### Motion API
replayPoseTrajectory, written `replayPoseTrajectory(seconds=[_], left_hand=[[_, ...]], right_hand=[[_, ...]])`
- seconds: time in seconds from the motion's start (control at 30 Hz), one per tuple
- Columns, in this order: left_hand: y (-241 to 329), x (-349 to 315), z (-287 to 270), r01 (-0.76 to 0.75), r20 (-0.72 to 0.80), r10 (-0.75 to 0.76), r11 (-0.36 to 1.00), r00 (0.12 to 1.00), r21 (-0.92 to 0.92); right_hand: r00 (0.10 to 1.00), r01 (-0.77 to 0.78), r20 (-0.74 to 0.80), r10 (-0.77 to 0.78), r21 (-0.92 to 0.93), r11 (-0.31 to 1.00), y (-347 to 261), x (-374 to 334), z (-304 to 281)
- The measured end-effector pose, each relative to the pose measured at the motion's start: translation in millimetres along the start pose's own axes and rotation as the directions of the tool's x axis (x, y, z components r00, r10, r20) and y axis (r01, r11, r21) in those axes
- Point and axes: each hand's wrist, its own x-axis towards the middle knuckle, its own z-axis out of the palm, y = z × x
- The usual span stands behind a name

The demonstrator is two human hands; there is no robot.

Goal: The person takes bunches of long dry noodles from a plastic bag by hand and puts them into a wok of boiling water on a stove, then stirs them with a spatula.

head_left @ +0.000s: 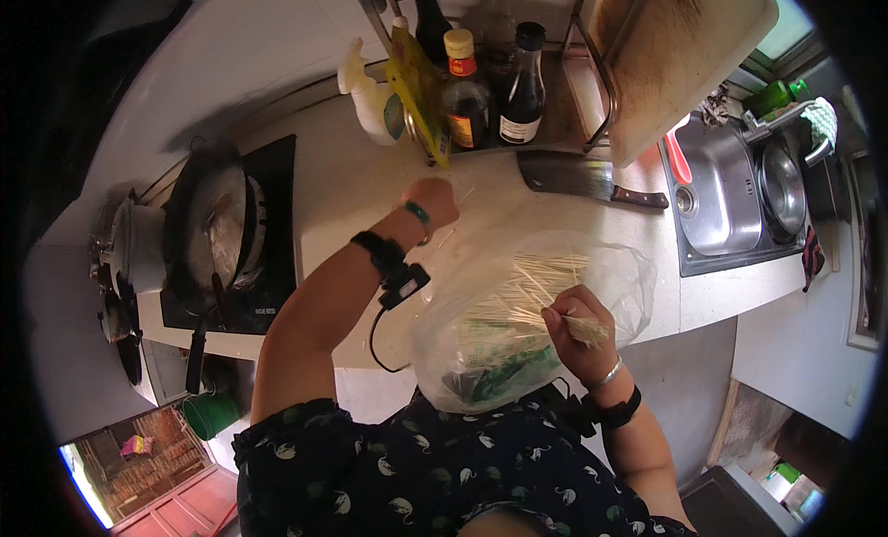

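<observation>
My right hand (583, 332) is closed around a bunch of dried noodles (589, 331), whose pale ends stick out past the fist. It is over a clear plastic bag (622, 271) lying at the counter's front edge. Inside the bag are many more loose, straw-coloured noodles (541, 280) and a green printed wrapper (513, 375). Farther off to the left, my left hand (433, 202) is closed low over the counter, fingers curled under. Whatever it may hold is hidden. Beside it lie a few thin strands (462, 200).
A cleaver (587, 178) lies behind the bag. Sauce bottles (523, 88), a spray bottle (372, 102) and a cutting board (680, 65) stand at the back. On the left, a wok (208, 218) with a spatula sits on the black cooktop (264, 296). A steel sink (717, 190) is on the right.
</observation>
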Motion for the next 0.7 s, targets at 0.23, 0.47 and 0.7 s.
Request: replayPoseTrajectory(seconds=[0.23,0.47,0.7], left_hand=[[0,-37,40,0.147,0.09,-0.139,0.986,0.986,-0.084],[30,-55,22,-0.121,0.094,0.094,0.931,0.991,0.344],[17,-34,39,-0.014,0.084,-0.017,0.936,0.996,0.351]], right_hand=[[0.996,-0.038,0.077,0.043,-0.064,0.997,12,-4,18],[0.999,-0.003,0.039,0.007,-0.12,0.993,6,-11,9],[1.0,-0.013,0.012,0.015,-0.118,0.993,17,-15,10]])
